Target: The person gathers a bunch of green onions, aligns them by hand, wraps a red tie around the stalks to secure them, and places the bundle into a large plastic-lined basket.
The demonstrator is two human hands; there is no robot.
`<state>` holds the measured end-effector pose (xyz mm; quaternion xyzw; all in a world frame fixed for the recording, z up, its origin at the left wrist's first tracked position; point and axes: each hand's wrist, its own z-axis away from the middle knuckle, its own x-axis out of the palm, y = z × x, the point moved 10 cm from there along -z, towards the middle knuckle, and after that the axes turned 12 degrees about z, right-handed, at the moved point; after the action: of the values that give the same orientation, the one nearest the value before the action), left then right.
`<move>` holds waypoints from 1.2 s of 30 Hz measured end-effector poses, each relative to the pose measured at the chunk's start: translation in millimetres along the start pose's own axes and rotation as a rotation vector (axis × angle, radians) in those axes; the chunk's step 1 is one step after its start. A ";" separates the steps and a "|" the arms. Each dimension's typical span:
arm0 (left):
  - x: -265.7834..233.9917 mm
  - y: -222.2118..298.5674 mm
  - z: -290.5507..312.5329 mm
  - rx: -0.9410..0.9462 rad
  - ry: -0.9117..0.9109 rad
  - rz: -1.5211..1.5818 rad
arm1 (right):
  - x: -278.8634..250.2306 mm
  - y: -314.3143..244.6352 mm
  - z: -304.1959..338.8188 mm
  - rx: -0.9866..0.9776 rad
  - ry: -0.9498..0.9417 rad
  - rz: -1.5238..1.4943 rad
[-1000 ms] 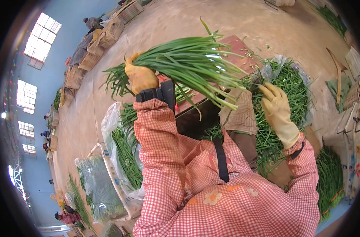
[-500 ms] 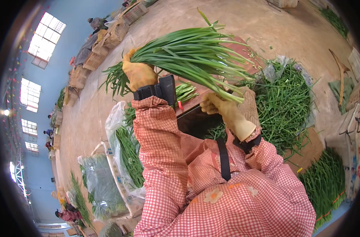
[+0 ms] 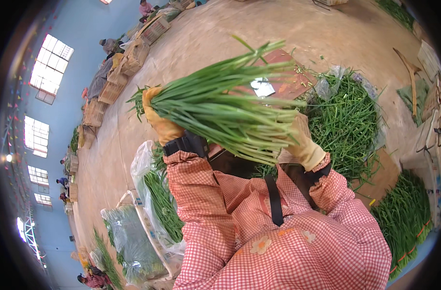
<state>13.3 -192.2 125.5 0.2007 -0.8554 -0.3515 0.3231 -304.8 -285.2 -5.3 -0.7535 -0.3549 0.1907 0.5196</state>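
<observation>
My left hand (image 3: 160, 116), in a yellow glove, is closed around the leafy end of a bunch of long green chives (image 3: 225, 104). The bunch is held up in front of me, its pale cut ends fanned out to the right. At those ends is my right hand (image 3: 308, 147), also gloved; stalks cover its fingers, so I cannot tell whether it grips any. A reddish-brown board (image 3: 305, 79) lies beyond the bunch, with a shiny pale flat piece (image 3: 263, 87) and plant scraps on it.
On the right a heap of loose green stalks (image 3: 344, 125) lies on plastic, with tied bunches (image 3: 404, 217) nearer me. At left are more greens (image 3: 162, 203) in clear plastic and a plastic-wrapped bale (image 3: 131, 237). Crates (image 3: 111, 89) and other people line the far left.
The chive bunch has swung lower and its ends have spread out. My left hand has shifted slightly left and down. My right hand has moved right, behind the cut ends. The shiny flat piece now shows.
</observation>
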 end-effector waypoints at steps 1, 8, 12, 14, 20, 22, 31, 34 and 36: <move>10.3 10.4 1.5 0.093 -0.117 0.014 | 6.0 -13.2 0.7 -0.089 -0.031 0.081; 37.4 -35.4 9.7 -0.669 -0.093 1.460 | 3.7 34.0 53.9 0.729 -0.137 -0.049; 14.2 -59.3 13.8 -0.638 -0.010 1.211 | -35.6 11.2 69.2 0.615 0.032 -0.077; -3.1 -30.2 1.1 -0.108 -0.214 0.164 | -68.1 3.6 80.3 0.609 0.073 -0.026; 1.5 -13.8 10.2 0.223 -0.218 -0.481 | -105.8 1.9 87.5 0.561 0.023 0.902; -10.7 -27.2 10.1 0.055 -0.087 -0.181 | -68.4 -8.9 72.5 0.318 -0.018 0.509; 12.9 6.1 21.0 0.377 -0.271 -0.620 | 14.8 9.6 41.3 0.466 0.068 -0.101; 24.5 4.9 27.2 0.422 -0.294 -0.904 | 14.9 4.3 40.6 0.424 0.155 -0.087; -26.8 -19.0 20.6 0.017 0.168 -0.154 | 27.2 5.9 43.7 0.475 0.065 -0.040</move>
<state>20.3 -180.0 89.3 0.2975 -0.8102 -0.3502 0.3639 -313.2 -238.2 -25.4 -0.6085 -0.2978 0.2340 0.6973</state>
